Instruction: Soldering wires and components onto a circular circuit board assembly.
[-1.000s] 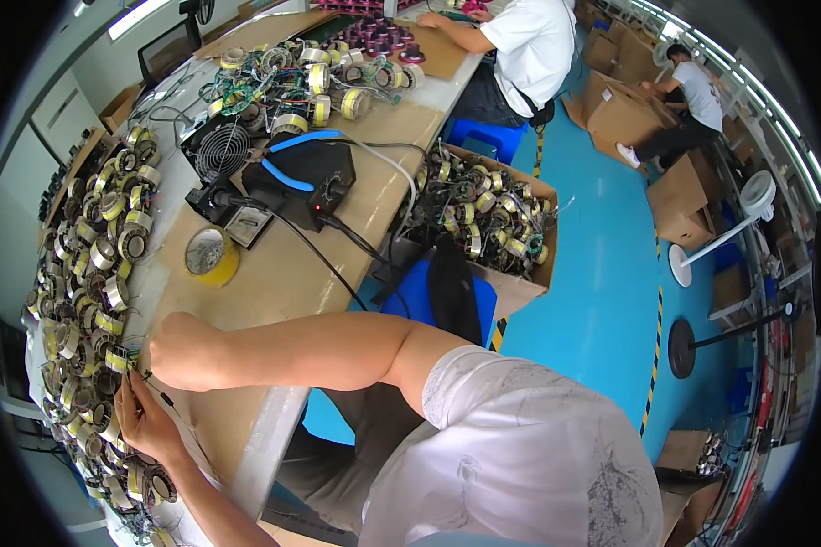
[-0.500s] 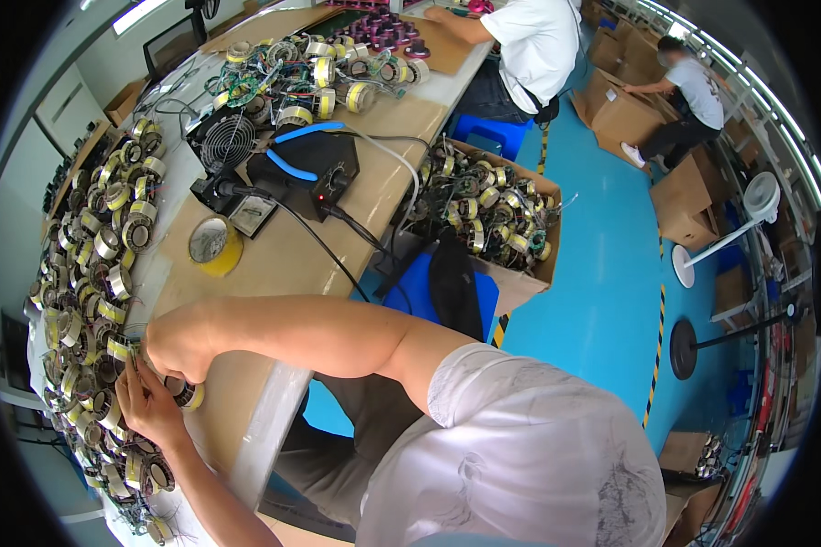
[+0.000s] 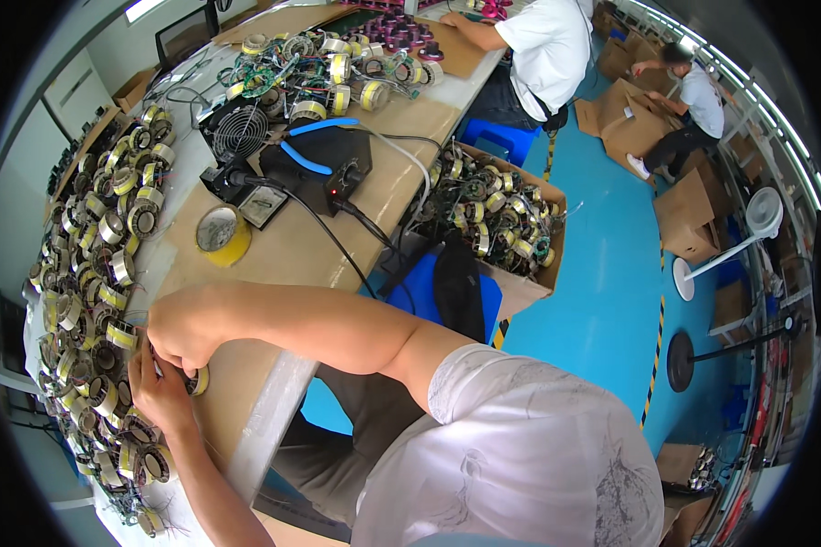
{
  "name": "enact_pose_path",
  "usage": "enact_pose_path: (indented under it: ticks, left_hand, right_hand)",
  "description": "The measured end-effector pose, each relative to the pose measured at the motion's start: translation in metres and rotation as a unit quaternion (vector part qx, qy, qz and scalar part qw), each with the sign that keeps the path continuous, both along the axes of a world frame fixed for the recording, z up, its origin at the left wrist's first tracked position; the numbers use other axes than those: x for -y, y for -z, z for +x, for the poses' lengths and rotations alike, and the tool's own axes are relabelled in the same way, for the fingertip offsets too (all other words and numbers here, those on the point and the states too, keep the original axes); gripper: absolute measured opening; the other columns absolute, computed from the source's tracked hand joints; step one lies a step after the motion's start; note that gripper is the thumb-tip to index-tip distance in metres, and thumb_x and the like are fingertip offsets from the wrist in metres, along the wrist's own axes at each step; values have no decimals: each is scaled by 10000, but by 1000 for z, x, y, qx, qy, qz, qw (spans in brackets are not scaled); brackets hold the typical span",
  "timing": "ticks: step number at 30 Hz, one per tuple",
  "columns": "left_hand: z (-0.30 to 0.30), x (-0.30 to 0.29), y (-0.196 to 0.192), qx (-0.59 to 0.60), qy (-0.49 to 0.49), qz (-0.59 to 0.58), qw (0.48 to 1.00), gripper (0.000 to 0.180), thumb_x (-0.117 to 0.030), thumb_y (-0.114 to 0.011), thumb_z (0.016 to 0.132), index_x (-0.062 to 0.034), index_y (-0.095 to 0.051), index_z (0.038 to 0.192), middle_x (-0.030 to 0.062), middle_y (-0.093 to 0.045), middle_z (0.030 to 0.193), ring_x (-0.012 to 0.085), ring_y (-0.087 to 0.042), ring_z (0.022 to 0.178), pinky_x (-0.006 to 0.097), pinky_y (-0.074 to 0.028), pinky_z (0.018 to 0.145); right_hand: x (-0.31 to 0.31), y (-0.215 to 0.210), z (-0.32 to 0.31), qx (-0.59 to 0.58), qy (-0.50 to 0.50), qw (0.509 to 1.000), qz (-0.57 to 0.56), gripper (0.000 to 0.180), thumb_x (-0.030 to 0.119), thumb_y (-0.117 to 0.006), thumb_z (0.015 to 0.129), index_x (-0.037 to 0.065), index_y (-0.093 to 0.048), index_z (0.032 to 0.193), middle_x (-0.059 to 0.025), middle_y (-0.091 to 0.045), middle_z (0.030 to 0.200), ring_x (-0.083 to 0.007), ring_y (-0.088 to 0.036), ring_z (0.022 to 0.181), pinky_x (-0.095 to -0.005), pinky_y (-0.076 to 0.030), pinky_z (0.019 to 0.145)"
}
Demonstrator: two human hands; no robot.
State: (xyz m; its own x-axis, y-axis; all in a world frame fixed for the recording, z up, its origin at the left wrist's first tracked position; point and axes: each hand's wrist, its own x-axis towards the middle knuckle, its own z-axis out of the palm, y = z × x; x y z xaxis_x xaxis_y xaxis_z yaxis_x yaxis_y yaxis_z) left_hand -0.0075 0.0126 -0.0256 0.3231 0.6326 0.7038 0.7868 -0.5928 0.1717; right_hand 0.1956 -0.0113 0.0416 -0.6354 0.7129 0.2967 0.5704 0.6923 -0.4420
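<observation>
My left hand (image 3: 162, 394) and my right hand (image 3: 181, 335) meet at the left side of the bench, fingers bent close together. Whatever they pinch is small and mostly covered by the fingers. Partly under my right hand shows a ring-shaped motor coil (image 3: 198, 380) with yellow tape. Right beside my fingers lies the edge of a long heap of similar wound motor coils (image 3: 109, 219), yellow-taped and with thin wires.
A yellow tape roll (image 3: 223, 237) stands on the bench beyond my right forearm. Behind it are a black soldering station (image 3: 315, 169), blue-handled pliers (image 3: 306, 164) and a fan (image 3: 240, 134). A carton (image 3: 520, 283) of wired coils stands right of the bench. A co-worker (image 3: 547, 55) sits at the far end.
The view has shifted slightly, so the bench things appear a little farther right. My hands stay together at the heap's edge. The far co-worker at the cartons has raised an arm.
</observation>
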Motion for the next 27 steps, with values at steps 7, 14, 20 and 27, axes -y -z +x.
enact_pose_path:
  ticks: [7,14,20,27]
  left_hand:
    - [6,7,-12,48,90,-68,992,466,-44,-676,750,-43,-691,1215,124,-695,1045,307,-698,910,378,-563,759]
    - [6,-1,-1,23,29,-35,999,395,-79,-748,818,-57,-703,1210,111,-700,1042,292,-697,910,375,-557,748]
    - [3,0,-10,32,66,5,997,319,-78,-712,882,-29,-704,1197,115,-700,1010,295,-690,855,370,-551,715]
    - [15,5,-19,174,1,-48,984,371,-104,-721,900,-77,-672,1268,120,-641,811,204,-562,572,341,-477,542]
  right_hand:
    - [13,9,-26,-25,-96,994,55,55,175,-794,703,127,-779,724,-28,-730,722,-208,-690,693,-365,-532,642]
    - [-13,18,-1,-80,-63,994,-40,169,178,-837,685,90,-804,826,-19,-753,773,-180,-711,719,-311,-553,677]
    - [-22,27,-6,-163,-95,977,-99,213,204,-849,705,86,-812,878,-10,-754,772,-140,-702,671,-295,-550,624]
    - [-5,24,-2,-310,-34,890,-334,165,122,-704,916,-9,-766,993,-94,-756,830,-137,-713,640,-258,-579,542]
